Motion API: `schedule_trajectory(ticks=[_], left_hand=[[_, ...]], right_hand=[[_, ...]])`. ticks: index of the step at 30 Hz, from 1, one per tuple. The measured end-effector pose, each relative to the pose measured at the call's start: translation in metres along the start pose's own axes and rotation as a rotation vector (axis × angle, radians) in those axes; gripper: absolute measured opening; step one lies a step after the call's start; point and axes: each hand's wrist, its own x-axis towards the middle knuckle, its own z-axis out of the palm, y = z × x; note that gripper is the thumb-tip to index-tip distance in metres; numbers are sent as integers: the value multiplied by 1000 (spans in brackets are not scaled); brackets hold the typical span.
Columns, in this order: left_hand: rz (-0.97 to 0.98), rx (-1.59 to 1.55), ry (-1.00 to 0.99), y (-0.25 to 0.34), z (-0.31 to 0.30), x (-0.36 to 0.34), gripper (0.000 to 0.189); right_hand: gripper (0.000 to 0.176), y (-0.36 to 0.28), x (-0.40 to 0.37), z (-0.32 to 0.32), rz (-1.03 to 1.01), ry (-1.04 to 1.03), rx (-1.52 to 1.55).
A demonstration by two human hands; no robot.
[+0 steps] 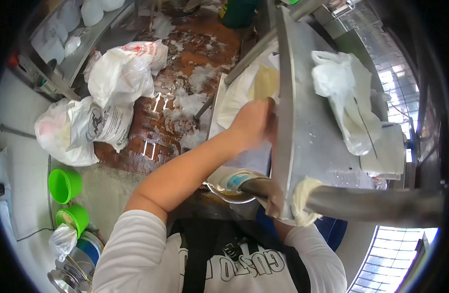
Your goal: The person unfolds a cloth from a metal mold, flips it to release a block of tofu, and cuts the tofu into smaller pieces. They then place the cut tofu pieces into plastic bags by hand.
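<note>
My left hand (256, 121) reaches forward beside the edge of a steel table (286, 122). Its fingers are blurred and partly hidden at that edge, so what they hold, if anything, cannot be made out. Just beyond it lie white plastic (234, 100) and a yellowish sheet (265, 82). Only a small, blurred part of my right hand (273, 206) shows at the table's near corner, beside a steel tube (258, 186) wrapped with pale cloth and blue tape. A pale cloth (306, 201) is tied around the tube further right.
A plastic bag (334, 80) lies on the steel table. White sacks (100, 119) rest at left by a wet brown floor (151, 132) strewn with white slush. Two green buckets (65, 186) stand lower left. A metal bowl (232, 195) sits below the tube.
</note>
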Motion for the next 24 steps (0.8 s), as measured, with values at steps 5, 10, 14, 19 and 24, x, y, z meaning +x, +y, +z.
schedule_trajectory(ticks=[5, 10, 14, 19, 24], left_hand=[[-17, 39, 34, 8, -5, -7, 19], [-73, 35, 71, -19, -31, -59, 49], [-131, 462, 165, 5, -74, -157, 22], [-466, 625, -65, 31, -68, -320, 20], [-294, 491, -404, 76, 26, -350, 21]], right_hand=[[31, 8, 13, -3, -77, -20, -348], [31, 10, -13, -30, -169, -36, -750], [30, 40, -104, -95, -70, -108, -816], [24, 145, -333, -253, -40, -247, -651], [25, 241, -523, -391, 380, 308, -525]])
